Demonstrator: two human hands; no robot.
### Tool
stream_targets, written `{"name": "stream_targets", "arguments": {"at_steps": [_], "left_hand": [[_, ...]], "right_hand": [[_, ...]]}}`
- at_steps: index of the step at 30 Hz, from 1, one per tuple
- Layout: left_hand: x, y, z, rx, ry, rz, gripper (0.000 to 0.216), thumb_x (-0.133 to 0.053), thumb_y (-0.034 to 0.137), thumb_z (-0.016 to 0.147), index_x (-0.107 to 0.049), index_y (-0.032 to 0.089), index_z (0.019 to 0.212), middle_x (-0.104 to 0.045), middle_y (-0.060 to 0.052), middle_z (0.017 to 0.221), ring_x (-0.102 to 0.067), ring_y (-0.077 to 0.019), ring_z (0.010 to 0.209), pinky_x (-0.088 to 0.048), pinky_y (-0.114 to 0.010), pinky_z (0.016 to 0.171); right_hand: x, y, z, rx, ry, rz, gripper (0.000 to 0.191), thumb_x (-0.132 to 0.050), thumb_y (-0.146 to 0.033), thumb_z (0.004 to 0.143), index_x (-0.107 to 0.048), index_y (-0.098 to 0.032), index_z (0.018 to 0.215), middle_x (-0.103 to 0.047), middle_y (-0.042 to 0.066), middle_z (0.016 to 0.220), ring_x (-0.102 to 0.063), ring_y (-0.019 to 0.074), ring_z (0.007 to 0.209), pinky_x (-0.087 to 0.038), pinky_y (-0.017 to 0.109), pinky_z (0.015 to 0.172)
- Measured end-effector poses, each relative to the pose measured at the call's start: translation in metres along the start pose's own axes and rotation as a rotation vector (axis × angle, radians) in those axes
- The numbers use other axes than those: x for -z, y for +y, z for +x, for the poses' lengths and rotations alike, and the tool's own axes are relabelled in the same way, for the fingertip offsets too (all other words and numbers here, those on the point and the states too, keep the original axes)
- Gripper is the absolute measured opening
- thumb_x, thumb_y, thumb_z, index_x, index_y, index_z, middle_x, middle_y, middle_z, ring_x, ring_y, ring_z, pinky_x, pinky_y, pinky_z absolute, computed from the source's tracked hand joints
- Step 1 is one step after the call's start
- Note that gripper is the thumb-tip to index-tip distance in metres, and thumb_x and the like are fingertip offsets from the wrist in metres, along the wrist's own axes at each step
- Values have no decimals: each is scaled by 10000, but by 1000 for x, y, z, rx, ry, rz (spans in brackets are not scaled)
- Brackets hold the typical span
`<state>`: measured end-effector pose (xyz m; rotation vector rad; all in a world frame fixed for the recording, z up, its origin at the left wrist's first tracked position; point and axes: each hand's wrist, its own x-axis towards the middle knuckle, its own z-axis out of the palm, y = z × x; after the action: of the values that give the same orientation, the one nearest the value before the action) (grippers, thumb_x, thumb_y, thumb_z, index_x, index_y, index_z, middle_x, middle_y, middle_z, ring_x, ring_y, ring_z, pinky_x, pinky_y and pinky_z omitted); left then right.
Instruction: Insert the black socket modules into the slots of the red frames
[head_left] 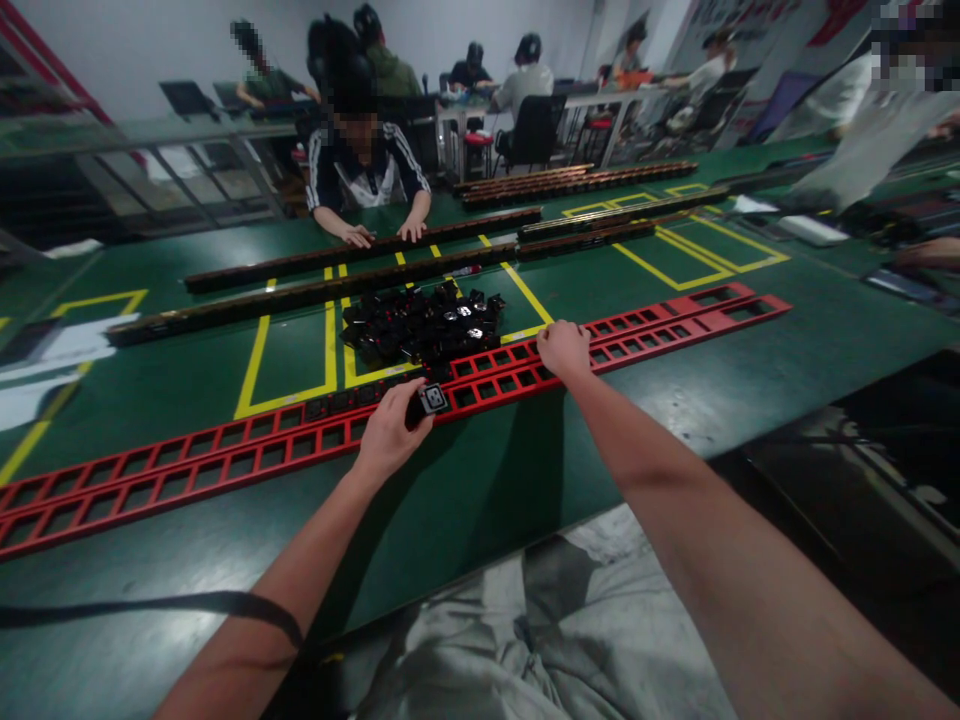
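Our left hand (388, 432) is closed around a small black module (429, 401), white face up, held right over the near rail of the long red frame (225, 450). The frame's long axis crosses the green surface (480, 490) from 8 o'clock to 2 o'clock. Our right hand (564, 348) rests on the same frame at 2 o'clock from the left, fingers curled down; we cannot tell whether they pinch anything. The pile of black modules (424, 325) sits just beyond the frame, at 12 o'clock from the left hand, which is the nearer one. A co-worker's hands (382, 233) rest on a dark strip far across.
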<state>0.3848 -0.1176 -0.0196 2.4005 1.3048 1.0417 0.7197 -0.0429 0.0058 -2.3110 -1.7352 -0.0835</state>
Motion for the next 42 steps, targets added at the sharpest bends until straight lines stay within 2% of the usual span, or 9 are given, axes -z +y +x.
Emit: {"name": "stream_targets", "arguments": {"at_steps": [3, 7, 14, 17, 22, 26, 29, 33, 42], "left_hand": [[2, 4, 1, -39, -11, 25, 513, -646, 266, 852, -511, 227, 1345, -604, -99, 1223, -611, -257, 1152, -528, -409, 992], [3, 6, 0, -15, 50, 5, 449, -702, 293, 811, -531, 225, 1221, -593, -96, 1182, -618, -258, 1126, -529, -413, 972], [-6, -1, -5, 98, 135, -182, 400, -705, 324, 811, -352, 262, 987, -663, -87, 1188, -674, -244, 1110, -545, -430, 914], [-6, -1, -7, 113, 132, -204, 408, -702, 330, 814, -347, 262, 1003, -697, -70, 1128, -707, -229, 1025, -556, -405, 867], [0, 2, -5, 147, 35, -110, 372, -699, 348, 812, -493, 244, 1104, -704, -45, 1091, -719, -221, 941, -566, -369, 827], [7, 2, -2, 120, -29, -97, 360, -678, 335, 822, -548, 248, 1146, -699, -51, 1132, -713, -231, 994, -567, -376, 885], [10, 1, -2, 97, -42, -128, 382, -679, 323, 823, -536, 239, 1168, -697, -69, 1199, -697, -243, 1085, -556, -400, 960], [9, 2, -6, 21, -67, -145, 359, -677, 329, 838, -524, 232, 1147, -694, -84, 1251, -689, -244, 1129, -561, -405, 973], [1, 12, -8, 24, -9, -60, 371, -666, 264, 837, -522, 235, 1177, -679, -80, 1281, -686, -240, 1139, -559, -385, 978]], "right_hand": [[-1, 0, 0, 1, 10, 5, 425, -339, -248, 964, -720, -77, 1044, -687, 202, 1129, -586, 294, 1068, -322, 430, 1006], [-2, 0, 0, -3, 4, 2, 434, -332, -248, 964, -718, -74, 1060, -682, 209, 1135, -582, 297, 1078, -311, 438, 1015], [-1, 1, 1, -1, -2, -7, 431, -336, -253, 965, -721, -80, 1048, -688, 204, 1137, -576, 294, 1076, -313, 436, 1018], [-1, 0, 1, 2, 0, -3, 428, -338, -251, 963, -723, -79, 1038, -688, 207, 1141, -577, 296, 1073, -320, 437, 1013], [0, 0, 0, -2, 0, 2, 431, -333, -249, 963, -722, -81, 1042, -686, 206, 1134, -574, 294, 1071, -317, 439, 1013], [-1, 0, 0, 4, -4, 11, 425, -331, -245, 966, -719, -88, 1043, -680, 199, 1151, -568, 298, 1094, -308, 449, 1029], [0, 0, 0, 5, -3, 9, 421, -335, -245, 970, -719, -87, 1039, -683, 198, 1151, -570, 299, 1096, -312, 448, 1030], [1, -1, -1, -2, -2, -3, 418, -340, -240, 967, -719, -80, 1043, -687, 205, 1136, -581, 295, 1076, -323, 436, 1016], [-1, 0, 1, -4, 9, -2, 415, -351, -235, 962, -722, -67, 1039, -693, 212, 1105, -592, 299, 1056, -330, 436, 995]]}}
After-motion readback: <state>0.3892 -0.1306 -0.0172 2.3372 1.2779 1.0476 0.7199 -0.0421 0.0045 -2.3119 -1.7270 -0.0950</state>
